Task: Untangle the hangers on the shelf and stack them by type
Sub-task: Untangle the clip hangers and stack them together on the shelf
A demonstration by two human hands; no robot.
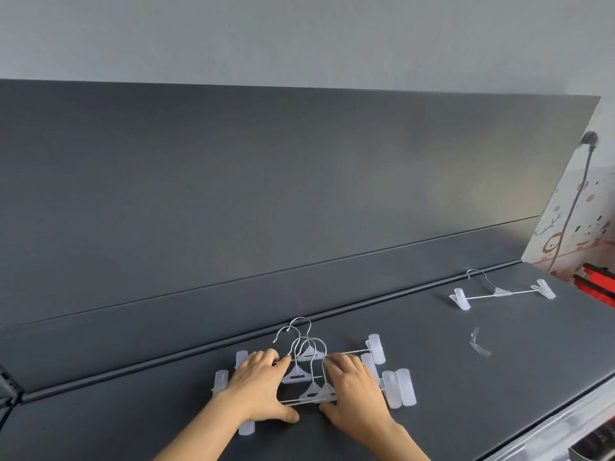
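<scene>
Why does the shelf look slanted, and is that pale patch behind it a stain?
Head view: wide-angle lens likely slants the shelf; pale patch on the back panel looks like glare, not a stain; lower right corner is blurred; clip hangers look sharp.

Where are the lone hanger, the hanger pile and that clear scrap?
lone hanger (500, 292): head view, centre plastic piece.
hanger pile (309, 353): head view, triangular centre piece.
clear scrap (480, 348): head view, its middle.

One head-worn wide-angle view, forward and down, close over the dark shelf (515, 371), toward its back panel (299, 178).
</scene>
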